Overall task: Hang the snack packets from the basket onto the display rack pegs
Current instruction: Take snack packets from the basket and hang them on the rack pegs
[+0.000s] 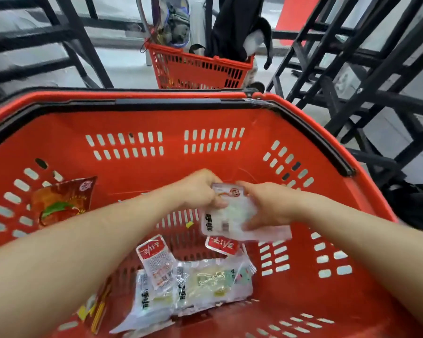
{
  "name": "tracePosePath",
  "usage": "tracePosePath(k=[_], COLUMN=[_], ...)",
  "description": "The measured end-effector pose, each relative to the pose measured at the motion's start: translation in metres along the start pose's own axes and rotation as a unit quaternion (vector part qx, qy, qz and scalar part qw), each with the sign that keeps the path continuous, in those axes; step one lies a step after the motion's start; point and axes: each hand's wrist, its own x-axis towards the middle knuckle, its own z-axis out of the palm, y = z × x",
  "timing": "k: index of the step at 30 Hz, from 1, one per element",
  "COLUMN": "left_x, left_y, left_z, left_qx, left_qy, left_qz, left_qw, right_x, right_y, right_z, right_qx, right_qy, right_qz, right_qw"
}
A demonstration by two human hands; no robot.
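Loose snack packets [193, 281] on the red basket [205, 123] floor, above them left hand [200, 189] and right hand [266, 206] close together, both gripping one white packet [232, 215], dark red packet [61, 203] against the left wall, second basket [200, 69] beyond, black racks [352, 69] flanking.

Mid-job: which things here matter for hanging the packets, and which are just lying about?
For the job: near basket, loose packets on its floor, dark red packet by its left wall, white packet gripped by left hand and right hand.
Lying about: far basket, black bag, grey backpack.
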Motion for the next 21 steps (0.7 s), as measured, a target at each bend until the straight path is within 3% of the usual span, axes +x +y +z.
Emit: tracePosePath(k=[5,9,10,12,14,15,21], left_x=[-0.031,-0.037,-0.038,-0.038,-0.039,-0.040,-0.038], left_y=[-0.006,-0.040,-0.053,-0.086,-0.116,-0.126,-0.117], left_z=[-0.017,-0.012,-0.008,0.009,0.041,0.058,0.113], left_qx=[-0.149,-0.287,-0.247,0.038,0.302,0.345,0.310], left_qy=[0.026,0.026,0.013,-0.044,-0.122,-0.146,-0.138], left_qz=[0.034,-0.031,-0.053,-0.076,-0.070,-0.067,-0.119], left_qw=[0.988,0.957,0.967,0.995,0.943,0.925,0.933], right_x=[-0.003,0.000,0.000,0.000,0.000,0.000,-0.006], right_y=[-0.007,-0.014,-0.015,-0.015,-0.015,-0.017,-0.019], right_z=[-0.005,0.006,0.008,0.010,0.008,0.005,-0.004], right_qx=[0.247,0.236,0.208,0.095,0.003,-0.013,0.014], right_qy=[0.010,-0.014,-0.007,0.037,0.083,0.099,0.114], right_qz=[-0.032,-0.017,-0.010,0.007,0.030,0.039,0.033], right_qw=[0.968,0.971,0.978,0.995,0.996,0.994,0.993])
